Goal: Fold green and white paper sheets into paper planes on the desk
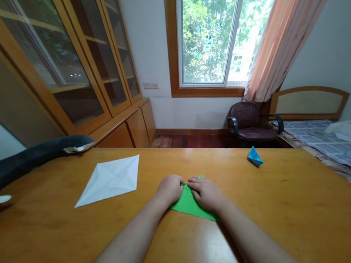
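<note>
A folded sheet of green paper (191, 206) lies on the wooden table in front of me, its straight edge toward me. My left hand (170, 189) is closed at the paper's left side, with the fingertips at its upper fold. Across the upper right part, my right hand (206, 192) lies flat with its fingers stretched toward the left hand. A small green tip shows beyond the right hand. Much of the paper's far side is hidden under both hands.
A creased white paper sheet (112, 179) lies to the left on the table (281, 216). A blue paper boat (254, 156) stands near the far edge at right. A dark, curved object (23, 166) rests along the left side. Beyond are a chair (249, 120) and a bed.
</note>
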### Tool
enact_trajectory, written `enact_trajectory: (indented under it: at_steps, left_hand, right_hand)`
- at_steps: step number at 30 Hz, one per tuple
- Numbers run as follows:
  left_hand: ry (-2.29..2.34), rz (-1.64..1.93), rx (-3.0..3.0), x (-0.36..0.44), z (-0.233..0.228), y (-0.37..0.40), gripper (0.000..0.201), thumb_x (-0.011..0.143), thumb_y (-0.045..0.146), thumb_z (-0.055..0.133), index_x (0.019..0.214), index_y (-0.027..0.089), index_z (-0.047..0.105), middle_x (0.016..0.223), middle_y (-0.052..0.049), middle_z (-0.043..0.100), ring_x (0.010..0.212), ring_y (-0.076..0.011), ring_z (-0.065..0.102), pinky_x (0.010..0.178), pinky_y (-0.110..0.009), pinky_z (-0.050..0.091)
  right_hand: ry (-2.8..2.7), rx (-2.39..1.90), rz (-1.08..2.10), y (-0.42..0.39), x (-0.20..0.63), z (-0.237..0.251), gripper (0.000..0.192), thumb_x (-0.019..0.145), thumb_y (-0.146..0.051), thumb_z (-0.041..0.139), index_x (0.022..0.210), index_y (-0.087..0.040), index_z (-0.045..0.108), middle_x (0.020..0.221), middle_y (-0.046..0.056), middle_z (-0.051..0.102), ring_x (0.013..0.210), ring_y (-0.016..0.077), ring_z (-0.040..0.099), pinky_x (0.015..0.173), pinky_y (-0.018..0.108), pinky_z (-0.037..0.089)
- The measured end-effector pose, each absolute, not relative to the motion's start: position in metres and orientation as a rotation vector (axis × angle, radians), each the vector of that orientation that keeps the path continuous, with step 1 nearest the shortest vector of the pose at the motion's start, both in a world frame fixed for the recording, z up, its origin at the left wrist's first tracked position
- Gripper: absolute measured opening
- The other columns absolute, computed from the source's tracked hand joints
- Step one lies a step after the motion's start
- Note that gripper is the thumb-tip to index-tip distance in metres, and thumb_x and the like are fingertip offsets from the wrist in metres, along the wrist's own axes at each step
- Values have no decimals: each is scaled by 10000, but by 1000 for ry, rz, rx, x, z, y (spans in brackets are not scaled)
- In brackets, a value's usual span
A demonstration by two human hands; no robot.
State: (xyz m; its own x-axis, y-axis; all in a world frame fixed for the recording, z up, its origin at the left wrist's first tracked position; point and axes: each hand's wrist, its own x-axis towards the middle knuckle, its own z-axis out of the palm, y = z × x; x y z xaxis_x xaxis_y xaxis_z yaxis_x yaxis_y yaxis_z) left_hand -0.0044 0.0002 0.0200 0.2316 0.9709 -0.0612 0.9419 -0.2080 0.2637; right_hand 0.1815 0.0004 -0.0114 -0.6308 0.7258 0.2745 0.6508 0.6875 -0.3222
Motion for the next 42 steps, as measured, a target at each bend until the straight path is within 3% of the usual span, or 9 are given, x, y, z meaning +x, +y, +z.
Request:
enact_trajectory:
  at_steps: [7, 23, 36, 42]
  left_hand:
    - [1732, 51, 2484, 0, 20, -14, 336, 925, 323, 430, 922, 199, 742, 955, -117, 722, 922, -236, 656, 834, -335, 482]
    - [1503, 265, 2650, -7, 3, -32, 372, 958, 228, 366, 1215, 167, 628, 1285, -106, 610, 1121, -229, 553, 1030, -369, 411]
    - [1388, 87, 2735, -23, 10, -39, 485, 927, 336, 440, 1377, 160, 492, 1437, -116, 488, 1301, -271, 450, 1106, -411, 328]
    - [1354, 38, 2733, -25, 16, -38, 504, 924, 345, 455, 1392, 160, 474, 1446, -126, 476, 1322, -278, 442, 1103, -428, 332]
  right_hand:
    - [-2515, -1060, 285, 0, 181, -9, 390, 881, -200, 468, 1219, -196, 663, 1296, 98, 622, 1202, 239, 569, 1076, 423, 392]
    - [-2523, -1088, 273, -1, 180, -7, 383, 908, -235, 453, 1236, -193, 646, 1301, 98, 618, 1212, 238, 555, 1096, 435, 359]
    - [-2492, -1142, 310, -1, 180, -8, 441, 901, -251, 456, 1323, -175, 562, 1325, 107, 598, 1220, 236, 541, 1097, 425, 352]
    - [-2539, -1098, 291, -2, 180, -5, 402, 929, -268, 420, 1279, -211, 610, 1304, 85, 612, 1188, 233, 556, 1087, 433, 356]
